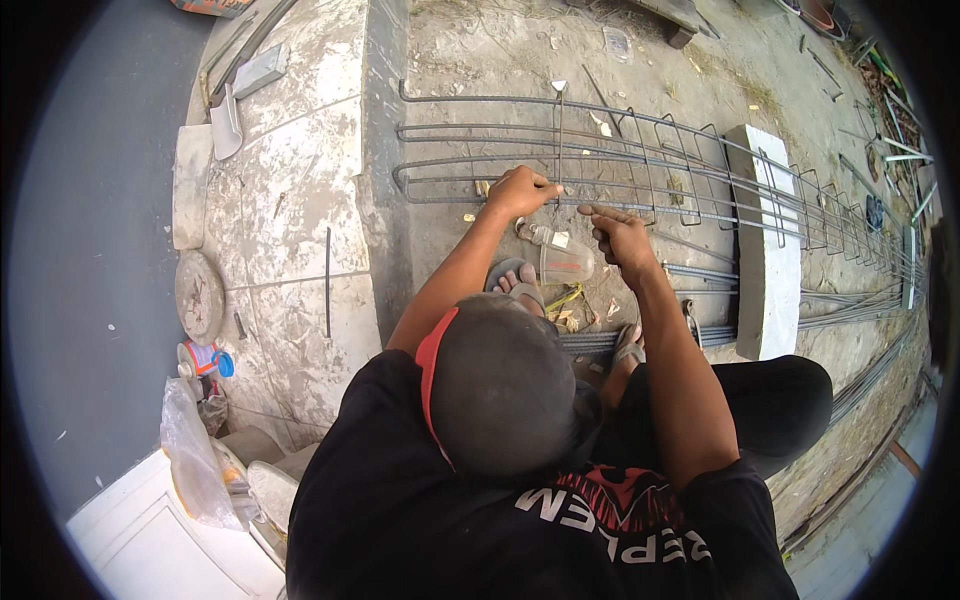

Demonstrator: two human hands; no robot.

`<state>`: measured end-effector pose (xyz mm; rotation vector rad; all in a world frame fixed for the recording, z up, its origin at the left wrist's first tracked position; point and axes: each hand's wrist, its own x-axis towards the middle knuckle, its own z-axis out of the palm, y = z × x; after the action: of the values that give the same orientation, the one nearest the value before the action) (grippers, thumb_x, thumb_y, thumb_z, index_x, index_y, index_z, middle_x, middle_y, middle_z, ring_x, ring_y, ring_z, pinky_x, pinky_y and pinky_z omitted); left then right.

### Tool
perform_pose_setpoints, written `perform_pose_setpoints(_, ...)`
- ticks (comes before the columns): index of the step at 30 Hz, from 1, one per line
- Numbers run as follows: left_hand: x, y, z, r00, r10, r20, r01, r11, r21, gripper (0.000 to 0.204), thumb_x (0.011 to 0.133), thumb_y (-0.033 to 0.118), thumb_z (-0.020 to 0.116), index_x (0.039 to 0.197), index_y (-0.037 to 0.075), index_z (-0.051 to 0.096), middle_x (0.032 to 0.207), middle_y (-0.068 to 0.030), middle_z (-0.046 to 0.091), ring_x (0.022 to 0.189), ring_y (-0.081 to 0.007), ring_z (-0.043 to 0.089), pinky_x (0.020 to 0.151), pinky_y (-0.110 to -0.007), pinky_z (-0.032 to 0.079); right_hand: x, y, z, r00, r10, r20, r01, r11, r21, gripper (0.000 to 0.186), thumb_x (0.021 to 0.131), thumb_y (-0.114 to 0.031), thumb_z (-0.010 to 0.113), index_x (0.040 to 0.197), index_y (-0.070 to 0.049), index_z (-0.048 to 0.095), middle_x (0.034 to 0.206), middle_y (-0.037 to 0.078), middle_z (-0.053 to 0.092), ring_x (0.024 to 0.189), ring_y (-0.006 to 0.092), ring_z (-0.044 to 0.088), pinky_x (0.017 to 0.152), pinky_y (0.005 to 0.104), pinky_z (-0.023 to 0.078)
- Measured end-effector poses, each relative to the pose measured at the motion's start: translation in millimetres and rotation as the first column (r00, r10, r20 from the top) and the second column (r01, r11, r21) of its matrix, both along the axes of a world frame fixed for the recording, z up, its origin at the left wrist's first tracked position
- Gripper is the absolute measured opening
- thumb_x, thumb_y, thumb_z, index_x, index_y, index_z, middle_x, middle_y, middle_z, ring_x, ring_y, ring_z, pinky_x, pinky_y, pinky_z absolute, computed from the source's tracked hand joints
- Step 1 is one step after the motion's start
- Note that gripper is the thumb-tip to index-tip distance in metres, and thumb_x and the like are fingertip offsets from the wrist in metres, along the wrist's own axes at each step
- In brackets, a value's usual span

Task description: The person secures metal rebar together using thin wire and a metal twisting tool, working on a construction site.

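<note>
- Fingers of the left hand (520,190) clenched a rebar cage (640,165) bar on the ground.
- Right hand (622,235) hovered beside it, fingers half-curled, grasping nothing discernible.
- Many stirrups (700,175) already stood along the cage.

Rebar cage (640,165), grey steel (long bars through rectangular stirrups), lying horizontally under left hand (520,190), extending rightward past right hand (620,235).

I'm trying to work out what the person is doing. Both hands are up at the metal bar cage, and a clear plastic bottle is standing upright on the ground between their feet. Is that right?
Not quite. The head view shows the clear plastic bottle lying on its side, not standing upright. The rest holds: the left hand and right hand are both at the metal bar cage, and the bottle is on the ground by the feet.
</note>
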<state>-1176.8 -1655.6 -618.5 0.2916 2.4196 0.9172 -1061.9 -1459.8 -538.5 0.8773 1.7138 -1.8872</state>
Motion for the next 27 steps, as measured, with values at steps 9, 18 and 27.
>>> perform_pose_setpoints(9, 0, -6, 4, 0.996, 0.002, 0.091, -0.006, 0.999, 0.036, 0.043, 0.084, 0.044, 0.083, 0.106, 0.006, 0.082, 0.102, -0.0141, 0.079, 0.091, -0.0253, 0.076, 0.083, -0.038, 0.058, 37, -40, -60, 0.956, -0.276, 0.097, 0.288, 0.948, -0.137, 0.027, 0.103, -0.022, 0.060, 0.119, -0.008, 0.076, 0.064, -0.009, 0.046, 0.050, 0.0039, 0.035, 0.044, 0.0238, 0.025)
perform_pose_setpoints(18, -18, -1, -14, 0.939, 0.031, 0.342, -0.109, 0.971, 0.211, 0.027, 0.083, 0.020, 0.086, 0.100, 0.000, 0.081, 0.088, -0.0091, 0.078, 0.074, -0.0136, 0.069, 0.067, -0.029, 0.054, 65, -49, -70, 0.954, -0.294, 0.053, 0.297, 0.921, -0.252, 0.031, 0.101, -0.016, 0.061, 0.129, -0.008, 0.073, 0.061, -0.008, 0.047, 0.048, 0.0040, 0.036, 0.045, 0.0247, 0.027)
perform_pose_setpoints(27, -9, -24, -17, 0.989, 0.110, 0.104, -0.123, 0.983, 0.135, 0.024, 0.083, 0.020, 0.086, 0.096, 0.000, 0.081, 0.087, -0.0104, 0.078, 0.076, -0.0158, 0.070, 0.072, -0.031, 0.054, 81, -57, -103, 0.989, -0.135, -0.056, 0.134, 0.991, -0.024, 0.026, 0.095, -0.011, 0.065, 0.115, -0.001, 0.078, 0.067, -0.003, 0.059, 0.057, 0.0056, 0.046, 0.055, 0.0237, 0.036)
